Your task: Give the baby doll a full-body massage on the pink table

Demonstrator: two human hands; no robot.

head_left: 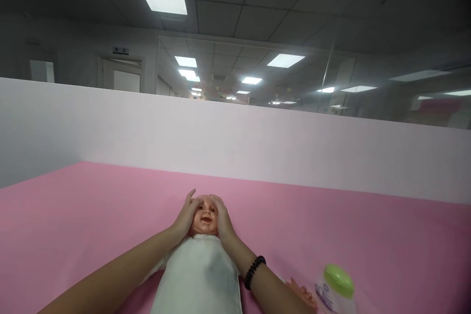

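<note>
A baby doll point(205, 221) in a white garment point(200, 274) lies on its back on a pink surface, face up with its mouth open. Against one side of its head rests my left hand point(186, 217), fingers extended, one sticking up apart from the others. My right hand point(224, 217) lies along the opposite side, its fingertips reaching over the forehead. Both palms touch the head, and the face shows between them. A black coiled band point(253, 272) circles my right wrist. Parts of the fingers are hidden behind the head.
A clear container with a green lid point(338, 280) stands at the lower right. Beside it a reddish doll's hand point(302, 294) shows past my right forearm. The pink padded surface point(110, 206) meets a low white wall point(235, 140) at the back.
</note>
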